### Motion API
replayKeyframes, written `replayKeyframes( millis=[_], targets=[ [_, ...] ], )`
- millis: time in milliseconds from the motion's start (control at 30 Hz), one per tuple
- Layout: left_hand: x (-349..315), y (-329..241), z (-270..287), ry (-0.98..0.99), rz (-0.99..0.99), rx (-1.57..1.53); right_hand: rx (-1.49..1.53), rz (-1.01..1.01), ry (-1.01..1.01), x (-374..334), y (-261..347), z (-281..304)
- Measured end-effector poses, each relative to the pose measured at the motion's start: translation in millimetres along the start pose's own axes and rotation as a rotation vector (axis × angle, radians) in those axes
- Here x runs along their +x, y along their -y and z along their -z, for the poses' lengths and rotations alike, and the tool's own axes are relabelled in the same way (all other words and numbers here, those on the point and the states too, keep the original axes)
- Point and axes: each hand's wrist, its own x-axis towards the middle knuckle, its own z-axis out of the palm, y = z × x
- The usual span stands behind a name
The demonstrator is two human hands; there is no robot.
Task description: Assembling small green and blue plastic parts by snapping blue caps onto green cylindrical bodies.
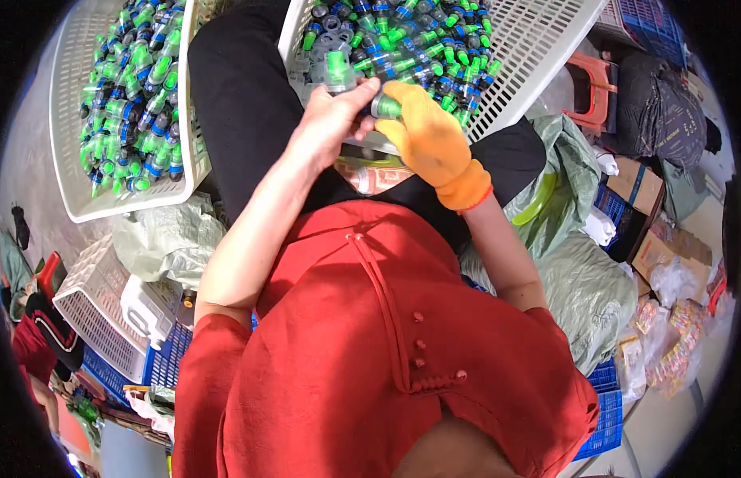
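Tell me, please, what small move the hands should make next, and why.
I would probably turn the clear green piece toward the other green part, to check whether they fit together: the bare left hand holds the first, the gloved right hand grips the second, and the two sit close, pointing different ways.

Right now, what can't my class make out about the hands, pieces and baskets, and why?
- Head view: fingers of the right hand, inside the orange glove.
- Head view: part of the green piece, behind the glove.
- Head view: base of the clear-walled piece, behind the left hand.
- Head view: far end of the front white basket, cut off by the top edge.
- Head view: floor of the left white basket, under heaped pieces.
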Motion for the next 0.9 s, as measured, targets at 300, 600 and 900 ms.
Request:
replayKeyframes(
  millis=[300,600,900],
  targets=[
    [-16.1,0.6,-26.4,-0.317,-0.406,0.416,0.675,-0.596,0.072,0.7,12.2,7.8],
    [-47.6,-1.5,-10.1,-0.296,-0.698,0.614,1.197,-0.692,0.149,8.3,36.0,-13.5],
    [-112.3,-147.6,157.3,-1.346,-0.544,1.243,-0.545,-0.18,0.313,58.9,-98.6,-69.5]
  ],
)
